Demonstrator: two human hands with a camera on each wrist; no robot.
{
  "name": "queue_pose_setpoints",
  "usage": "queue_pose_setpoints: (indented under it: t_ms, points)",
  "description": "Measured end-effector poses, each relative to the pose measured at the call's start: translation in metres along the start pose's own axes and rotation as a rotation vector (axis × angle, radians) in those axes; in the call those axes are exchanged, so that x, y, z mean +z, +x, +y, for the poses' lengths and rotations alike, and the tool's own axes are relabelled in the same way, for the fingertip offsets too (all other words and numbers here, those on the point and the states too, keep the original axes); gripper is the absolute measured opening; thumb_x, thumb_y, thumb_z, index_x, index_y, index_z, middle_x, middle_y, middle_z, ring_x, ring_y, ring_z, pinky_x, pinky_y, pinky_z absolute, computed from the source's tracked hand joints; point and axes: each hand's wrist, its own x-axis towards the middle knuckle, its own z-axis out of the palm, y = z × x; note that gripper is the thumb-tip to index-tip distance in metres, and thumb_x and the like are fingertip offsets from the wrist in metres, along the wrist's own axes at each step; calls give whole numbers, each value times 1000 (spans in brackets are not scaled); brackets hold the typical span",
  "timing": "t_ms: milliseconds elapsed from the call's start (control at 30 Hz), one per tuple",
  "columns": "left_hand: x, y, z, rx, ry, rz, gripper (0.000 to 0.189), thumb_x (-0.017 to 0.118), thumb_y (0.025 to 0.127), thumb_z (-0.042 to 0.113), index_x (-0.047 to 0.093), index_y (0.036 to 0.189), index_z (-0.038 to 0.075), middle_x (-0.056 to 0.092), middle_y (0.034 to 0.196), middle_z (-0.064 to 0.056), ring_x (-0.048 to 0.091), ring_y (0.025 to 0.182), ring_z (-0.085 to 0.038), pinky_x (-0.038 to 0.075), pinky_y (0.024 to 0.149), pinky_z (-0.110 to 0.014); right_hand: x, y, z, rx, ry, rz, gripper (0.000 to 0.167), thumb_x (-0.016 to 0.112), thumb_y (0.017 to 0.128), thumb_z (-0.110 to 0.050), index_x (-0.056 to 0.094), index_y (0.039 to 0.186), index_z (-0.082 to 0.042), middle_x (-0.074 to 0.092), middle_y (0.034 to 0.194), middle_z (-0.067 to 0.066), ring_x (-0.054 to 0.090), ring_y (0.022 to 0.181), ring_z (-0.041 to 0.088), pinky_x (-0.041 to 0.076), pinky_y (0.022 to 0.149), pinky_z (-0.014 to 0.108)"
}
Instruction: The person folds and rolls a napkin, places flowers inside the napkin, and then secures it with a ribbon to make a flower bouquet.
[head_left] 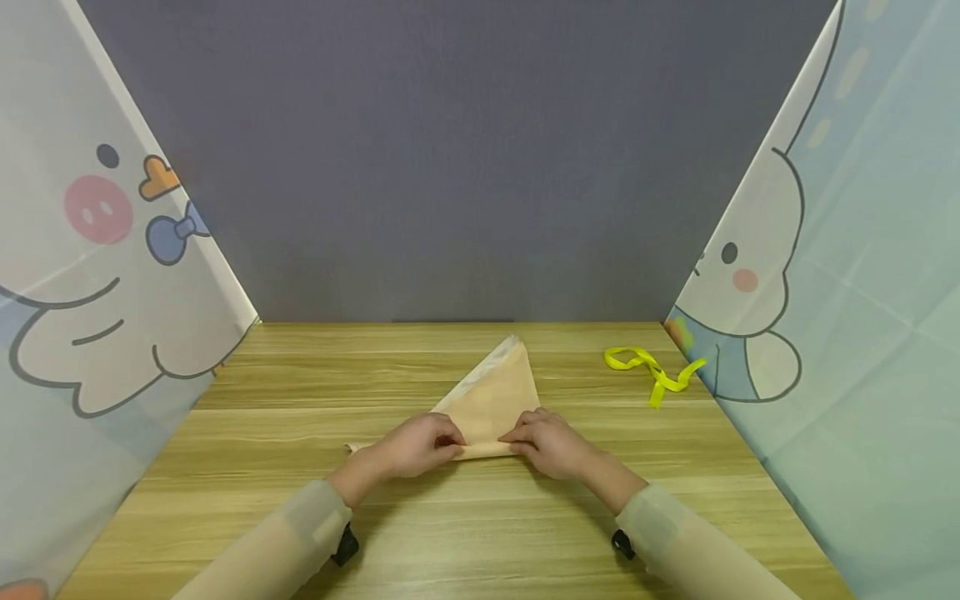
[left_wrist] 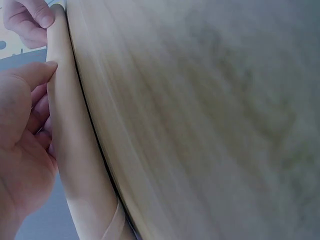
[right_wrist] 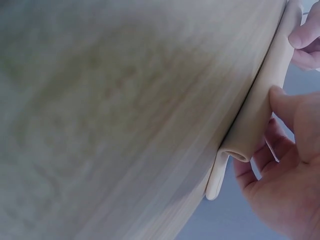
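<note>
A beige cloth (head_left: 491,400) lies on the table in a roughly triangular fold, its peak pointing away from me and a paler strip along its left side. The near edge is turned into a roll (left_wrist: 75,125), whose open end shows in the right wrist view. My left hand (head_left: 422,444) pinches this roll left of its middle, thumb on the near side. To the right, my right hand (head_left: 551,442) pinches the same roll, with a small gap between the hands. In the right wrist view, the right thumb (right_wrist: 282,102) presses the roll and the fingers go behind it.
A yellow ribbon (head_left: 652,367) lies loosely looped at the back right of the wood-grain table (head_left: 315,367). A dark grey panel (head_left: 465,167) stands behind the table. Printed cartoon panels flank it on the left (head_left: 150,317) and right (head_left: 862,292).
</note>
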Motion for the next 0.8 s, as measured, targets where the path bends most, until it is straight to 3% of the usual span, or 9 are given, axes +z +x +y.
queue_pose_setpoints:
  t_ms: [167, 367, 600, 800]
  points:
    - [-1, -2, 1, -61, -62, -8, 12, 71, 109, 20, 81, 113, 14, 77, 102, 5, 63, 86, -1, 55, 78, -27, 2, 1, -1, -9, -13, 18, 24, 68, 108, -12, 83, 126, -18, 75, 106, -6, 64, 98, 13, 52, 89, 37]
    - [2, -2, 0, -47, -106, 19, 5, 67, 111, 15, 71, 114, 14, 72, 95, 3, 59, 78, -2, 52, 72, -26, 3, 1, -1, 13, 65, 40, 18, 68, 108, -7, 72, 120, -18, 77, 105, -1, 69, 99, 18, 56, 88, 40]
    - [2, 1, 0, -48, -36, 28, 10, 70, 109, 18, 80, 110, 15, 76, 98, 8, 63, 84, 0, 55, 77, -26, 4, 3, 1, -4, 74, 67, 11, 73, 105, -10, 76, 108, -20, 77, 99, -7, 64, 92, 10, 56, 87, 36]
    - [3, 0, 0, 32, 61, 56, 10, 76, 105, 18, 85, 107, 15, 78, 100, 6, 67, 87, -4, 57, 79, -26, 3, 1, 2, -22, 32, 65, 11, 72, 106, -13, 80, 109, -19, 76, 103, -7, 63, 93, 11, 53, 88, 37]
